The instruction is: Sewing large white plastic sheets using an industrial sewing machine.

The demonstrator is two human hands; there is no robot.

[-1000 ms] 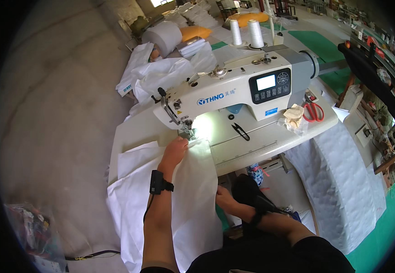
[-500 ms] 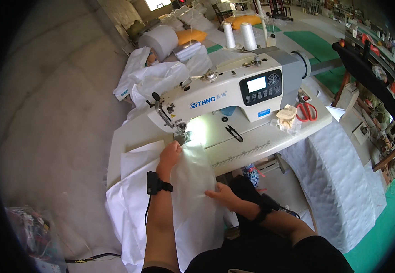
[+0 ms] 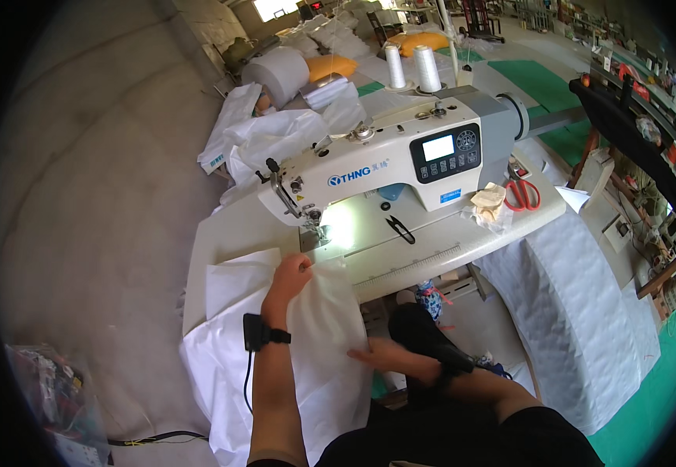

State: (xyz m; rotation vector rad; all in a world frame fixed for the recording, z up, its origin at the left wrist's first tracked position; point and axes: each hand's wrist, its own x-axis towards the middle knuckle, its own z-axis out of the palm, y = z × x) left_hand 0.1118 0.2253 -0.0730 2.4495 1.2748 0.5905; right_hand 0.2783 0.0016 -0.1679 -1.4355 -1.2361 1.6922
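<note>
A white sheet of thin, smooth material (image 3: 326,311) hangs from the front of a sewing machine (image 3: 377,159) and over my lap. My left hand (image 3: 291,276) is closed, pinching the sheet's upper edge just in front of the lit needle area. A gap shows between the sheet's edge and the presser foot (image 3: 316,233). Against the right side of the sheet lies my right hand (image 3: 385,356), slightly blurred, with its visible fingers stretched out to the left. Each wrist wears a black strapped device.
Thread snips (image 3: 401,229) and a small black ring lie on the machine table (image 3: 233,233). Red-handled scissors (image 3: 522,194) sit beside a crumpled beige piece at the right. Thread cones (image 3: 427,70) stand behind. A quilted white length (image 3: 579,311) drapes at the right.
My left hand has drawn the sheet's edge toward me, away from the needle area. My right hand has moved slightly nearer to me along the sheet. The view has shifted a little.
</note>
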